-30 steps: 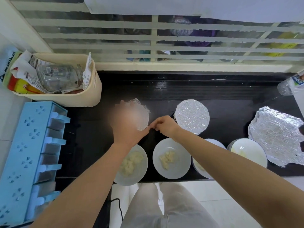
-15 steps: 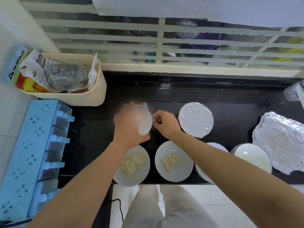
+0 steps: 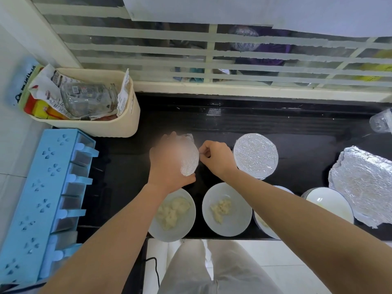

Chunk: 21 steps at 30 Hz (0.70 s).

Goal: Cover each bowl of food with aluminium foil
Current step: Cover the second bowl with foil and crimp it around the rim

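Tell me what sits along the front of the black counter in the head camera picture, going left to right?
Left bowl of pale food → middle bowl of pale food → half-hidden bowl → white bowl → loose foil sheet.

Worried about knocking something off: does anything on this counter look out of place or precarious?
The leftmost white bowl of pale food in the front row sits at the black counter's front edge, its rim apparently overhanging slightly. Nothing looks spilled or damaged.
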Available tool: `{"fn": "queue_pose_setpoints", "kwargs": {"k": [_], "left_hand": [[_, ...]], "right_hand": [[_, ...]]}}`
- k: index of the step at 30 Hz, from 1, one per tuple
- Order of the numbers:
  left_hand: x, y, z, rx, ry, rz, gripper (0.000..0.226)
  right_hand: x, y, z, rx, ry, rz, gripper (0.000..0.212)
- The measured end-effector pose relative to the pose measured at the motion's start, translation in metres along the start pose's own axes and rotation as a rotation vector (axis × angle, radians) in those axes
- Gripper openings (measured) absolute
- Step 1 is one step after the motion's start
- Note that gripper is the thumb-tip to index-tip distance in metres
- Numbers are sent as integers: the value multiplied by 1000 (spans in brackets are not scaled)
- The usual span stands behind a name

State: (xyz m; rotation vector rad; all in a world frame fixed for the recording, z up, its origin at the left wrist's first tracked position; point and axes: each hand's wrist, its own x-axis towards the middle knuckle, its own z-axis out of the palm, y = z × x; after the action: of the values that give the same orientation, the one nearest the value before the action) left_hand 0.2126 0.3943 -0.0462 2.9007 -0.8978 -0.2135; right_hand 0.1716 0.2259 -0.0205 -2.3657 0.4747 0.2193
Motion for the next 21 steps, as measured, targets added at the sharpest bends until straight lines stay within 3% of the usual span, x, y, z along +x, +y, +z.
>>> {"fn": "queue_pose_setpoints", "kwargs": {"k": [9, 14, 21], "left_hand": [[0, 0, -1, 2, -13, 12, 108], [0, -1, -3, 9, -28, 21, 109], [0, 0, -2, 10, -22, 18, 111]], "right_hand": [[-2, -6, 9, 32, 89, 81, 9], [-8, -6, 6, 262, 50, 161, 17], [-17, -2, 10, 737, -5, 430, 25]]}}
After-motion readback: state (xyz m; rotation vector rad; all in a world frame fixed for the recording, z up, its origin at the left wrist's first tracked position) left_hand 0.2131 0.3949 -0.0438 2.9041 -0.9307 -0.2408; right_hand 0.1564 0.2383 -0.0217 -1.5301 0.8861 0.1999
